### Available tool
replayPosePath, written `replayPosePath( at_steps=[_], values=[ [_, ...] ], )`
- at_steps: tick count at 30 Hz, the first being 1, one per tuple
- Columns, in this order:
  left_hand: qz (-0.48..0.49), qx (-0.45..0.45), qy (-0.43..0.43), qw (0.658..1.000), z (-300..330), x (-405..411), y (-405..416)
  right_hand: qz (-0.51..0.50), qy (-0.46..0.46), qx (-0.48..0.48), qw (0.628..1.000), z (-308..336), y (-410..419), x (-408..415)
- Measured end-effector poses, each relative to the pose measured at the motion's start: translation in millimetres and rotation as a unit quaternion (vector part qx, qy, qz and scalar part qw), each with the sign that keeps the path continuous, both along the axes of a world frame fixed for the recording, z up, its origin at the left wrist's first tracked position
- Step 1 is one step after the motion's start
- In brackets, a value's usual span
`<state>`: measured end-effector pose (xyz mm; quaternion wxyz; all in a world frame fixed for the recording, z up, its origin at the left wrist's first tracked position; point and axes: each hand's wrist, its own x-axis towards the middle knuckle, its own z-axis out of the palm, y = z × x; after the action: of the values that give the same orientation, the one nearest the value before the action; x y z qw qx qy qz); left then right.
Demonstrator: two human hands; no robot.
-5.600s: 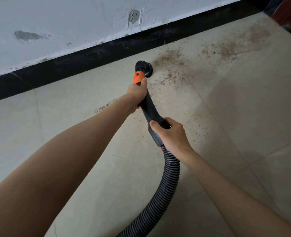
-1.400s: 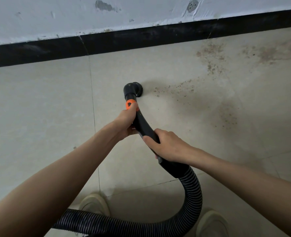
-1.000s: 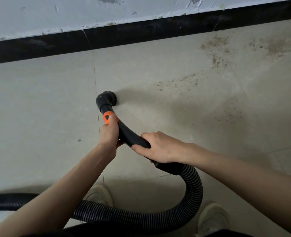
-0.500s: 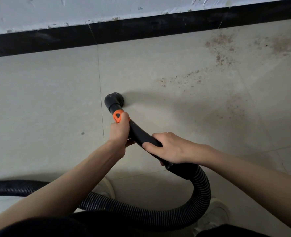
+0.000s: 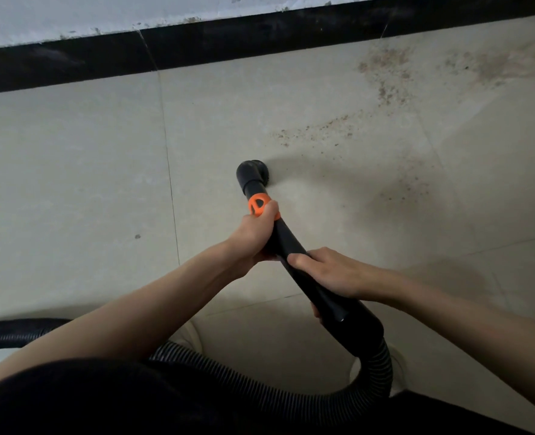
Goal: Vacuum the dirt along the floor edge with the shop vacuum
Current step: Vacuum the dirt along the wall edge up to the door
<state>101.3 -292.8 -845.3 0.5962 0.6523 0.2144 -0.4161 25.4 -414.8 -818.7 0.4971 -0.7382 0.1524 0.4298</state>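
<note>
since half a second ago the brush nozzle (image 5: 253, 172) has slid right across the tile, off the grout line (image 5: 169, 183) and closer to the speckled dirt (image 5: 316, 133). the left hand (image 5: 255, 235) is clenched around the black wand (image 5: 294, 262) just below its orange collar (image 5: 258, 206), thumb pressed onto the orange. the right hand (image 5: 329, 273) is wrapped over the wand lower down, fingers curled under it, just behind the left. from there the wand widens into a cuff joined to the ribbed hose (image 5: 376, 375), which loops back under the arms toward the floor's near edge and runs off to the left. the nozzle sits on the pale floor (image 5: 71, 183), well short of the black baseboard (image 5: 197, 45) along the far edge. more dirt is smeared near the baseboard toward the far right corner. pale shoe tips (image 5: 194, 335) show beside the hose.
</note>
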Motion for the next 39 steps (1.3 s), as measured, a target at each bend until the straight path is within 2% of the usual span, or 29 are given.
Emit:
replayPosePath(
  at_steps=[4,11,15,19,24,29,35,37,39],
  values=[
    [-0.005,0.0,-0.01,1.0,-0.6,-5.4,-15.9,-0.016,-0.006,0.009,1.0,0.2,-10.8,-7.7],
    [0.131,0.045,-0.04,0.989,-5.2,7.8,13.1,0.028,-0.025,0.006,0.999,-3.2,11.8,23.0],
    [0.192,0.037,-0.044,0.98,-8.5,40.3,41.5,0.066,-0.064,-0.016,0.996,-10.5,18.6,55.1],
    [0.207,0.002,-0.063,0.976,-6.6,95.7,54.2,0.066,-0.128,-0.059,0.988,-10.7,11.9,89.0],
    [0.173,-0.002,-0.073,0.982,-6.8,162.1,56.8,0.002,-0.198,-0.083,0.977,-12.7,32.9,132.4],
    [0.151,0.024,-0.063,0.986,-16.5,189.3,64.0,-0.004,-0.224,-0.086,0.971,-22.3,50.7,146.5],
    [0.129,0.016,-0.045,0.99,-29.0,141.9,54.6,0.045,-0.207,-0.139,0.967,-25.5,34.9,103.6],
    [0.06,0.029,-0.037,0.997,-29.9,112.9,47.0,0.06,-0.193,-0.165,0.965,-24.8,31.2,83.6],
    [-0.012,0.034,-0.028,0.999,-28.1,85.9,38.4,0.029,-0.175,-0.165,0.97,-24.9,29.9,63.9]
  ],
)
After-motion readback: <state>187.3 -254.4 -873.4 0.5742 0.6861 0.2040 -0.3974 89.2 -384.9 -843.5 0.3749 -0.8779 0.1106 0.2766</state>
